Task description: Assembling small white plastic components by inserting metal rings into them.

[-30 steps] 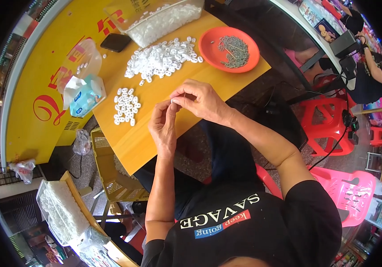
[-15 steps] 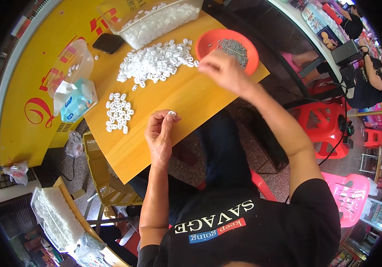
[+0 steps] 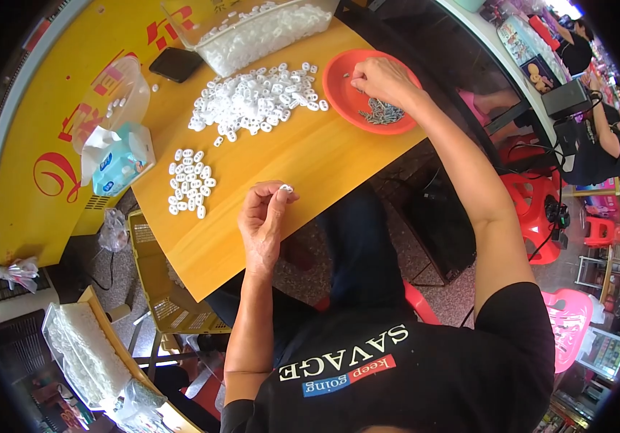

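Nearest, behind and to the right of the left grip, a black shirt [image 3: 425, 390] is seen. By the left grip [image 3: 260, 229] a small white piece [image 3: 285, 188] is pinched between thumb and forefinger, and is held above the front part of the wooden bench [image 3: 205, 263]. To the left of this grip, below the bench's edge, a yellow crate [image 3: 191, 322] is placed.

On the bench, left of and slightly beyond the left grip, a small cluster of white pieces [image 3: 191, 182] is spread, their faces marked with dark spots. Farther left, a blue and white tissue pack [image 3: 123, 164] is set. Straight beyond the left grip, a larger heap of white pieces [image 3: 252, 101] is piled.

Beyond and to the right, the right grip [image 3: 386, 79] is lowered over a red plate [image 3: 334, 90], its fingers curled together; whether anything is grasped there cannot be told. Slim grey metal pieces [image 3: 382, 113] are gathered in the plate, just on the near side of the right grip.

Beyond the heap, farthest from the left grip, a dark phone [image 3: 175, 65] is laid beside a clear bin [image 3: 198, 48], which is filled with white pieces.
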The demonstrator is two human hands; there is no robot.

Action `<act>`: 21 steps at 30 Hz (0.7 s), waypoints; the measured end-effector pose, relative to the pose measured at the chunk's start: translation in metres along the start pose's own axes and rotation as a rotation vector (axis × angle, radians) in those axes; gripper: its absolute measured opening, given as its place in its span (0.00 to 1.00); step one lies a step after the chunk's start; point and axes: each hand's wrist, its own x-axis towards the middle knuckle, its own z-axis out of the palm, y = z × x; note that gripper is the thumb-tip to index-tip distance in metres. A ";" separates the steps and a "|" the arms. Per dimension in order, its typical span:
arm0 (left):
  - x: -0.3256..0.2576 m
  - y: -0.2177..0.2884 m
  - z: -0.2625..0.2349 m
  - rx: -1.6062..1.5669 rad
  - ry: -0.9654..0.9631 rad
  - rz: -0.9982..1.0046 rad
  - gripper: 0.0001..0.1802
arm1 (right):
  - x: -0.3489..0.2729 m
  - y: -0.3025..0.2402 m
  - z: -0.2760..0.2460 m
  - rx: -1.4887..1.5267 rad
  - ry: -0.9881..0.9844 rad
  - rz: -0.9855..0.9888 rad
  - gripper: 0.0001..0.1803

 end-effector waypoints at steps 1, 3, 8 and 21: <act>0.000 0.001 0.001 0.001 0.000 0.000 0.06 | 0.003 0.001 0.003 0.000 -0.002 0.000 0.10; -0.001 0.001 0.001 0.003 0.002 0.001 0.06 | 0.006 0.001 0.005 -0.019 0.008 -0.046 0.10; -0.003 0.003 0.002 0.012 -0.001 -0.001 0.06 | 0.008 -0.011 0.007 -0.071 -0.052 -0.082 0.10; 0.001 -0.002 0.000 -0.078 0.021 -0.009 0.09 | -0.058 -0.043 -0.008 1.322 0.039 0.040 0.18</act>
